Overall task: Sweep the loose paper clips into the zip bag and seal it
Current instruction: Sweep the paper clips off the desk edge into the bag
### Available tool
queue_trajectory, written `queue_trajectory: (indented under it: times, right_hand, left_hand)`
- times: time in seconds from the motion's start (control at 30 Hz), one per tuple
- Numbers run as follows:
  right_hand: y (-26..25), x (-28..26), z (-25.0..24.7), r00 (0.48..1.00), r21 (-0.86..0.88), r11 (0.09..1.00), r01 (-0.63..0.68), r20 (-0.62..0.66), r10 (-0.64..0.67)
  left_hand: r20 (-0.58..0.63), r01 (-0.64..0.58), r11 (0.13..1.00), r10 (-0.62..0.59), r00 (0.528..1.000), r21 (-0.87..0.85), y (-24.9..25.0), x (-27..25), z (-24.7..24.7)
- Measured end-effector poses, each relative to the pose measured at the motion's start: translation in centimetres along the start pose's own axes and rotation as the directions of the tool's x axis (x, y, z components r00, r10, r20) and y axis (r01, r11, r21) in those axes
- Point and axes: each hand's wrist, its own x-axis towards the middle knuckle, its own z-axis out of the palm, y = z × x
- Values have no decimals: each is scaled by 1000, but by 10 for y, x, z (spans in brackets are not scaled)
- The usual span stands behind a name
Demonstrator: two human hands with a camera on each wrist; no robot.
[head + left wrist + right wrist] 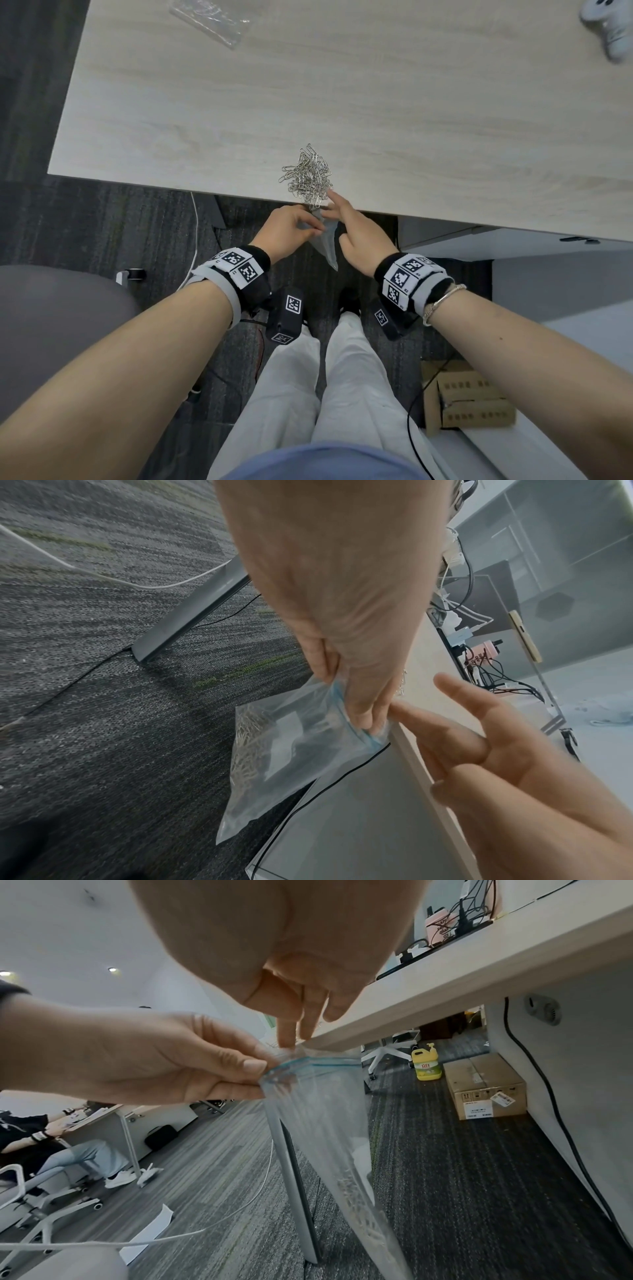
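From my remote seat, the left hand (287, 229) pinched the zip bag (325, 245) by its blue-striped mouth, thumb and curled fingers (251, 1066) clamped on the rim, holding it just below the table (342, 102) edge; a few clips already lay in the bag's bottom. The pile of paper clips (308, 176) sat at the near edge, its lowest ones spilling over right above the mouth. The right hand (359, 233) held nothing, fingers mostly straight, index tip touching the pile's near corner. I judged the sweep well under way, sealing not yet begun. Next move, I reckoned: rake the heap toward the mouth while the left keeps it wide.
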Motion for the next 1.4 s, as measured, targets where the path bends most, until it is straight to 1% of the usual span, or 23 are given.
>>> queue_trajectory:
  times: [0.07,0.17,0.2,0.27,0.3,0.4,0.5,0.57,0.67,0.73,0.83,0.9,0.97,1.0,1.07,1.13,1.17,1.27,1.4]
  right_hand:
    - [-1,4,-6,999,10,1000,2,-35,-1]
    - [-2,24,-16,991,54,998,14,-135,-6]
    - [-3,32,-18,991,85,996,22,-135,-10]
    - [-5,50,-20,995,138,989,46,-89,-34]
    - [-6,58,-20,996,116,991,67,-73,-59]
    - [-11,79,-23,991,-147,981,130,-4,-132]
    - [-17,89,-23,985,-380,909,172,78,-154]
    - [-19,92,-23,979,-480,854,202,128,-160]
    - [-21,94,-22,961,-504,822,265,203,-186]
    - [-20,92,-20,955,-467,841,273,235,-180]
    - [-17,81,-15,951,-392,879,271,251,-181]
    - [-14,73,-15,952,-336,900,277,225,-209]
    - [-11,70,-16,965,-266,931,250,141,-219]
    - [-10,69,-18,976,-227,950,216,80,-203]
    - [-6,67,-25,988,-168,979,113,-85,-129]
    - [-3,63,-32,975,-147,989,18,-215,-49]
    - [-1,59,-34,972,-139,990,-13,-234,-20]
    - [5,48,-30,981,-132,989,-73,-186,48]
    - [1,42,-23,975,-40,995,-96,-203,86]
  left_hand:
    - [1,6,1000,-6,1000,-13,0,0,0]
    - [15,21,1000,-20,1000,-10,1,-1,-2]
    - [19,28,1000,-28,999,-5,1,-1,-3]
    - [22,46,999,-46,999,1,-1,-3,-6]
    - [24,55,999,-54,998,-3,-3,-3,-9]
    - [31,68,997,-68,997,-19,-8,-6,-18]
    - [28,60,998,-60,998,-6,-6,-6,-20]
    - [28,55,998,-55,998,-5,-5,-6,-20]
    - [37,47,999,-47,998,3,-8,-4,-21]
    - [35,41,999,-41,999,3,-10,-4,-20]
    - [27,30,999,-29,999,-17,-10,-3,-18]
    - [9,25,999,-25,1000,-36,-10,-3,-17]
    - [-8,25,999,-25,1000,-44,-10,-3,-15]
    - [-11,27,999,-27,1000,-44,-11,-3,-14]
    - [-8,29,999,-29,1000,-42,-11,-3,-13]
    - [-8,28,999,-29,1000,-40,-11,-4,-13]
    - [-9,28,999,-29,1000,-41,-11,-4,-13]
    - [-7,38,998,-38,999,-47,-11,-4,-12]
    - [-5,34,999,-34,999,-26,-11,-4,-12]
